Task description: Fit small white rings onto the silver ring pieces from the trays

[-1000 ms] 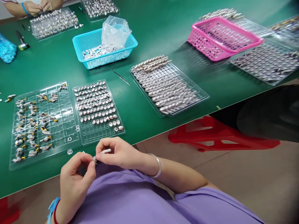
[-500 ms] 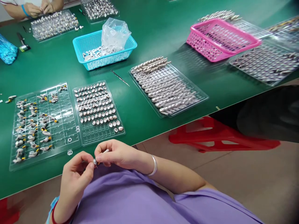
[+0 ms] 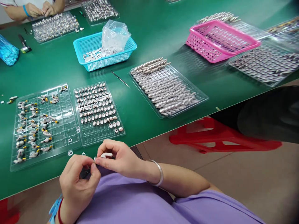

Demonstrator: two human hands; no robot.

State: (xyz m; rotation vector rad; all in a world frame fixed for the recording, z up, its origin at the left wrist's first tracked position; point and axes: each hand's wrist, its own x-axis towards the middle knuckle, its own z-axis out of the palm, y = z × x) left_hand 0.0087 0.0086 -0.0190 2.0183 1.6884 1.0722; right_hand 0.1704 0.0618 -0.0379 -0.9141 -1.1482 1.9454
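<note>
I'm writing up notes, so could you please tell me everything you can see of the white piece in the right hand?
The white piece is small and smooth and looks like plastic. A slim, bent stem shows, its free end pointing rightward in the picture. The right hand pinches it between thumb and fingers, which hide part of it. It is held by the near edge of the green table. The left hand has its fingertips close by; whether they touch it cannot be told.
</note>
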